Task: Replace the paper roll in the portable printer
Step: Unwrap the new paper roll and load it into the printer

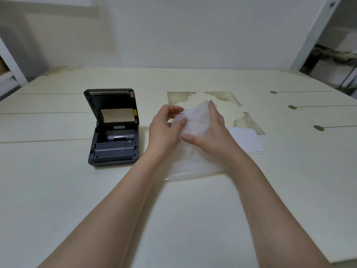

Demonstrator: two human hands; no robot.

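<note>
- The dark grey box-shaped portable printer (114, 130) sits on the pale cream table (58, 190), and I place everything else against it
- Its hinged lid (111, 105) stands up and tilted back at the far edge, so the paper bay faces me
- A tan rectangular label (117, 115) shows on the inside of that lid
- A dark cylindrical spindle (120, 136) lies across the bay; I cannot tell whether any paper is left on it
- Just right of the printer, my left hand (164, 130) pinches the near-left edge of a thin, crinkled, translucent white plastic wrapper (195, 120) between thumb and fingertips
- My right hand (210, 130), farther right of the printer, has its fingers (212, 108) curled over the wrapper's far side and its thumb (190, 139) pressed on the near side, so both hands grip the same wrapper
- The wrapper's loose end (193, 169) trails down onto the table under my forearms, to the printer's near right
- Whatever is inside the wrapper is blurred and hidden, so I cannot make out the new roll
- A flat white rectangular sheet (247, 139) lies on the table well right of the printer, just beyond my right wrist
</note>
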